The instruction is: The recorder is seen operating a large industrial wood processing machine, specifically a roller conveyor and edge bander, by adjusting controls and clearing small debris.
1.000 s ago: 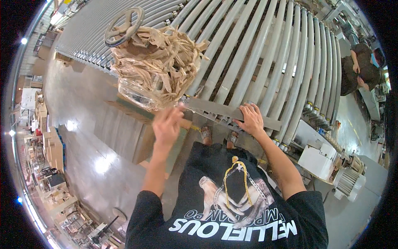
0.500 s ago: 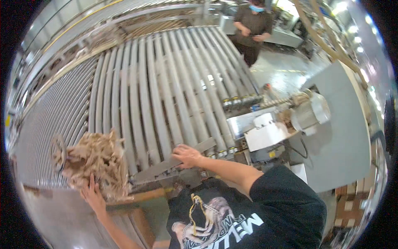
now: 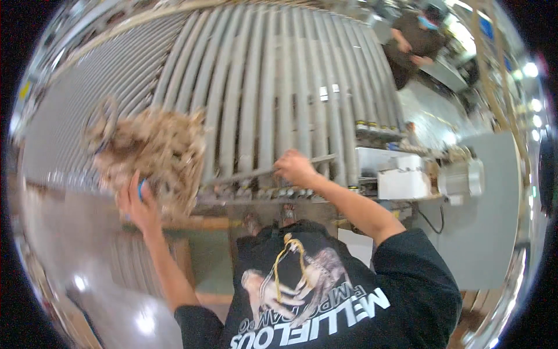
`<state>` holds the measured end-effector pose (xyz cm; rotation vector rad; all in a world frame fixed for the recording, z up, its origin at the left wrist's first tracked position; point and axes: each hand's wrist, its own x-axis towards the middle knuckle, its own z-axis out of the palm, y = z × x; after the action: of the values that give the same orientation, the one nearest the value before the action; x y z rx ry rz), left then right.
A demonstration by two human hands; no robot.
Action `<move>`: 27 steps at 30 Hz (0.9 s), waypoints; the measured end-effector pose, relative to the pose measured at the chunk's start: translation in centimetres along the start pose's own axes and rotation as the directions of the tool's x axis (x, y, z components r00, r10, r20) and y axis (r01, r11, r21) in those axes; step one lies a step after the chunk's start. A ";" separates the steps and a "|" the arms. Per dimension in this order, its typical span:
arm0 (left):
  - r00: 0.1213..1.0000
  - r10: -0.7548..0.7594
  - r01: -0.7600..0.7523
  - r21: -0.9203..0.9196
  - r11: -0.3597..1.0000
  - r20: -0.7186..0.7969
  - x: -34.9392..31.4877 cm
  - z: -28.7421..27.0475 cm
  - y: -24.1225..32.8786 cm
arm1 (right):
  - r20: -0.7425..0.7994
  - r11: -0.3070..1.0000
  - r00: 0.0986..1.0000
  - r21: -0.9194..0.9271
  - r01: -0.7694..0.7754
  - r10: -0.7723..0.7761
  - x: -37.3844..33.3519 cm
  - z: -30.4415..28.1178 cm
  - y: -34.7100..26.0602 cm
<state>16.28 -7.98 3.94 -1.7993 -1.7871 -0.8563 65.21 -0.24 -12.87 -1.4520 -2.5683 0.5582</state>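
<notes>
A bulky heap of crumpled brown paper or cardboard scraps (image 3: 165, 154) sits at the near left edge of the roller conveyor (image 3: 247, 87). My left hand (image 3: 139, 206) is against its near side, fingers stretched out and apart. A small curved blue thing (image 3: 142, 189) shows at those fingers; blur hides what it is. Over to the right, my right hand (image 3: 295, 167) has its fingers curled on a long flat grey strip (image 3: 250, 173), which lies slantwise across the rollers' near ends. The fingers' undersides are hidden.
A handwheel (image 3: 106, 119) stands behind the heap. At right are a white box-shaped housing (image 3: 401, 177), a motor (image 3: 462, 177) and a grey panel (image 3: 491, 218). Someone in dark clothes (image 3: 415, 43) stands beyond the conveyor's far right side.
The view has swung, so the heap and conveyor sit higher in it. My right hand's fingers look more curled on the strip. The blue thing at my left fingers has come into sight.
</notes>
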 end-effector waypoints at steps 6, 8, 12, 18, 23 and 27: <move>0.960 -0.085 0.082 -0.023 0.996 -0.266 -1.7 0.4 5.5 | 0.165 0.995 0.986 -0.082 0.048 -0.034 0.8 -3.3 1.0; 0.953 -0.017 -0.081 -0.309 0.948 -0.303 -3.3 0.4 9.2 | 0.167 0.990 0.985 -0.122 0.064 -0.043 0.3 -5.9 0.0; 0.940 0.222 -0.079 -0.467 0.881 0.260 -4.3 1.3 18.8 | 0.090 0.941 0.962 -0.200 0.272 -0.259 0.1 -8.1 -2.7; 0.590 0.088 0.407 -0.390 0.826 0.802 -8.8 8.2 20.5 | -0.013 0.899 0.935 -0.276 0.338 -0.356 -0.5 -11.6 -9.4; 0.740 -0.176 0.462 -0.300 0.834 0.649 -11.0 12.3 18.8 | -0.369 0.860 0.778 -0.259 0.440 -0.509 -3.2 -19.1 -18.2; 0.717 -0.292 0.375 0.002 0.927 0.633 -11.1 15.4 16.3 | -0.618 0.749 0.441 -0.427 0.506 -0.651 -5.6 -21.8 -25.7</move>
<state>34.56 -5.79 -12.98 -2.0293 -2.6006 -0.5185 54.12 -11.58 17.43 -0.4899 -2.1887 -0.3453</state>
